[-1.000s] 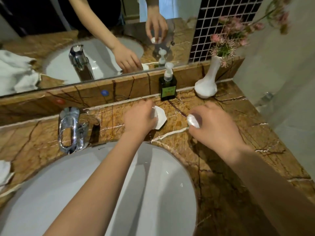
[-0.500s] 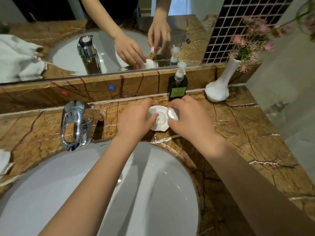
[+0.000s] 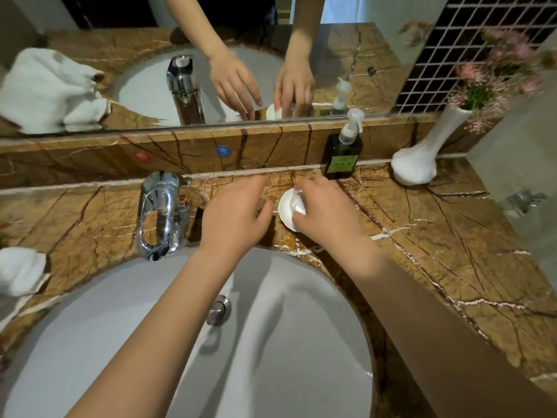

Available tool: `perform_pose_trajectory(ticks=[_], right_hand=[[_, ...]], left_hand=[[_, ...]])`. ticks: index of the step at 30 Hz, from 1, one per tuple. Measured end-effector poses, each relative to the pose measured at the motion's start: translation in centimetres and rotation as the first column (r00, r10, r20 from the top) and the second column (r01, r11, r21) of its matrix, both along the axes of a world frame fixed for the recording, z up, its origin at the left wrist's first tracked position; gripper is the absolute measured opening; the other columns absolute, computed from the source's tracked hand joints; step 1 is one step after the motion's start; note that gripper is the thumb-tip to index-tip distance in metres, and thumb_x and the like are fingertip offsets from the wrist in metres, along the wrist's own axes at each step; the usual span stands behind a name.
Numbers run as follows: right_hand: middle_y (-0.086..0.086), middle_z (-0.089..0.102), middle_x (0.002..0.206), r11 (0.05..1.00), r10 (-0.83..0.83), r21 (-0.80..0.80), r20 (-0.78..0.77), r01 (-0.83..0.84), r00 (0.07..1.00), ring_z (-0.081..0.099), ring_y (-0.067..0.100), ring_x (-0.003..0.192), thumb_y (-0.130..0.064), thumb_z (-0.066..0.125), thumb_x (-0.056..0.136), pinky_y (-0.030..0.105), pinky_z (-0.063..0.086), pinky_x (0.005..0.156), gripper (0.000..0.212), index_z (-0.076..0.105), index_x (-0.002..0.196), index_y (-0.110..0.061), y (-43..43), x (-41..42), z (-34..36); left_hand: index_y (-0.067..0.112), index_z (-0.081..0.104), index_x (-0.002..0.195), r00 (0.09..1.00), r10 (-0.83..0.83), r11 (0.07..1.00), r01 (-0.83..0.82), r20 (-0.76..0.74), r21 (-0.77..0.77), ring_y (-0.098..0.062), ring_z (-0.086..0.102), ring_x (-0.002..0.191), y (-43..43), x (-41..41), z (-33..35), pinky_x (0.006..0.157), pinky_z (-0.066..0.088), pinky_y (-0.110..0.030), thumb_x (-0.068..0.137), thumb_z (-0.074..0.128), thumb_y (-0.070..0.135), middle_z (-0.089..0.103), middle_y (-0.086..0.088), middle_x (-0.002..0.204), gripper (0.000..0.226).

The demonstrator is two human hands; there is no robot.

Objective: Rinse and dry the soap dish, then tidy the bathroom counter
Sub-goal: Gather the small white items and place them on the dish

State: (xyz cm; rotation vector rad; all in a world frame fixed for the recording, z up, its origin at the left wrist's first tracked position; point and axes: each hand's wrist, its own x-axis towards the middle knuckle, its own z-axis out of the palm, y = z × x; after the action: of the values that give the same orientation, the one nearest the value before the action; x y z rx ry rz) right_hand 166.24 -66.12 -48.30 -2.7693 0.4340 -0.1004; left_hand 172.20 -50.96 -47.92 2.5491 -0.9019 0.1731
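A small white soap dish (image 3: 285,213) sits on the brown marble counter (image 3: 437,236) behind the basin, in front of the soap bottle. My right hand (image 3: 328,211) is over its right half, fingers closed on a white wrapped soap (image 3: 297,204) that rests in the dish. My left hand (image 3: 235,214) lies just left of the dish with fingers spread and holds nothing; its fingertips are apart from the rim.
A chrome faucet (image 3: 159,215) stands left of my hands above the white basin (image 3: 271,342). A dark green pump bottle (image 3: 343,152) and a white vase (image 3: 419,164) with pink flowers stand at the back right. A white towel (image 3: 18,270) lies at the left edge. A mirror runs behind.
My right hand brought the soap from the right into the dish. My left hand let go of the dish and drew back to the left with its fingers spread.
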Motion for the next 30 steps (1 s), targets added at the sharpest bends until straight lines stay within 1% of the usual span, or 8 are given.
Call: perform_pose_trajectory(ticks=[4, 9, 14, 16, 19, 21, 24, 30], right_hand=[[0.008, 0.059, 0.115, 1.000, 0.002, -0.018, -0.001, -0.002, 1.000, 0.054, 0.027, 0.105, -0.023, 0.062, 0.075, 0.039, 0.052, 0.079, 0.046, 0.057, 0.121, -0.017, 0.0, 0.0, -0.2], [0.008, 0.058, 0.118, 1.000, 0.004, -0.015, -0.017, -0.005, 1.000, 0.053, 0.027, 0.108, -0.027, 0.062, 0.077, 0.040, 0.052, 0.081, 0.048, 0.054, 0.123, -0.017, 0.0, -0.6, -0.1], [0.009, 0.055, 0.122, 0.997, 0.032, -0.074, 0.011, -0.031, 0.999, 0.051, 0.029, 0.112, -0.038, 0.063, 0.080, 0.042, 0.050, 0.085, 0.054, 0.050, 0.127, -0.016, -0.7, -1.5, 3.1], [0.009, 0.053, 0.127, 0.990, 0.056, -0.136, 0.089, -0.044, 0.994, 0.048, 0.029, 0.118, -0.042, 0.061, 0.080, 0.045, 0.047, 0.091, 0.060, 0.046, 0.132, -0.016, -1.3, -1.5, 5.6], [0.011, 0.050, 0.135, 0.982, 0.061, -0.187, 0.231, -0.018, 0.971, 0.044, 0.029, 0.127, -0.045, 0.059, 0.081, 0.046, 0.041, 0.101, 0.063, 0.045, 0.134, -0.015, -1.9, -1.8, 9.1], [0.012, 0.048, 0.138, 0.982, 0.052, -0.187, 0.245, -0.005, 0.968, 0.041, 0.028, 0.131, -0.046, 0.058, 0.081, 0.046, 0.038, 0.106, 0.064, 0.044, 0.136, -0.016, -2.1, -2.3, 10.4], [0.009, 0.047, 0.139, 0.979, 0.048, -0.204, 0.208, -0.005, 0.977, 0.040, 0.026, 0.132, -0.048, 0.056, 0.082, 0.045, 0.037, 0.106, 0.064, 0.042, 0.136, -0.018, -2.2, -3.4, 11.0], [0.009, 0.051, 0.136, 0.974, 0.031, -0.228, 0.189, 0.013, 0.982, 0.044, 0.026, 0.127, -0.051, 0.053, 0.082, 0.045, 0.040, 0.102, 0.063, 0.043, 0.135, -0.019, -1.3, -5.0, 11.6]], left_hand=[[0.021, 0.055, 0.121, 0.999, 0.014, 1.000, -0.014, -0.032, 0.011, -0.026, 0.060, 0.103, 0.2, -0.1, 0.0, 0.070, 0.052, -0.039, 0.087, 0.053, 0.029, 0.067, -0.001, 0.112, 0.035], [0.022, 0.055, 0.120, 0.999, 0.012, 0.999, -0.011, -0.041, 0.040, -0.025, 0.060, 0.100, 0.0, -0.5, 0.2, 0.065, 0.049, -0.035, 0.087, 0.052, 0.030, 0.067, 0.000, 0.111, 0.034], [0.021, 0.057, 0.121, 1.000, -0.016, 0.997, 0.016, -0.010, 0.070, -0.024, 0.058, 0.105, -0.7, -0.7, 3.0, 0.071, 0.047, -0.034, 0.089, 0.051, 0.036, 0.066, -0.001, 0.115, 0.036], [0.020, 0.056, 0.123, 0.998, -0.028, 0.997, 0.023, 0.063, 0.078, -0.023, 0.054, 0.114, -1.1, -0.4, 5.2, 0.079, 0.046, -0.036, 0.089, 0.047, 0.042, 0.063, -0.002, 0.121, 0.042], [0.019, 0.053, 0.128, 0.986, -0.022, 0.994, 0.004, 0.166, 0.106, -0.026, 0.046, 0.127, -1.6, -0.2, 8.4, 0.097, 0.041, -0.042, 0.088, 0.041, 0.050, 0.054, -0.008, 0.135, 0.052], [0.020, 0.051, 0.129, 0.983, -0.020, 0.990, -0.005, 0.181, 0.140, -0.028, 0.043, 0.130, -1.8, -0.3, 9.7, 0.101, 0.038, -0.044, 0.088, 0.037, 0.053, 0.051, -0.010, 0.139, 0.054], [0.020, 0.052, 0.128, 0.982, -0.032, 0.986, 0.001, 0.184, 0.164, -0.027, 0.046, 0.127, -1.5, -1.1, 10.5, 0.100, 0.039, -0.043, 0.088, 0.036, 0.054, 0.055, -0.009, 0.134, 0.055], [0.019, 0.056, 0.123, 0.983, -0.045, 0.991, 0.021, 0.181, 0.130, -0.024, 0.053, 0.117, -0.2, -2.7, 11.3, 0.097, 0.040, -0.039, 0.088, 0.037, 0.052, 0.061, -0.005, 0.124, 0.052]])
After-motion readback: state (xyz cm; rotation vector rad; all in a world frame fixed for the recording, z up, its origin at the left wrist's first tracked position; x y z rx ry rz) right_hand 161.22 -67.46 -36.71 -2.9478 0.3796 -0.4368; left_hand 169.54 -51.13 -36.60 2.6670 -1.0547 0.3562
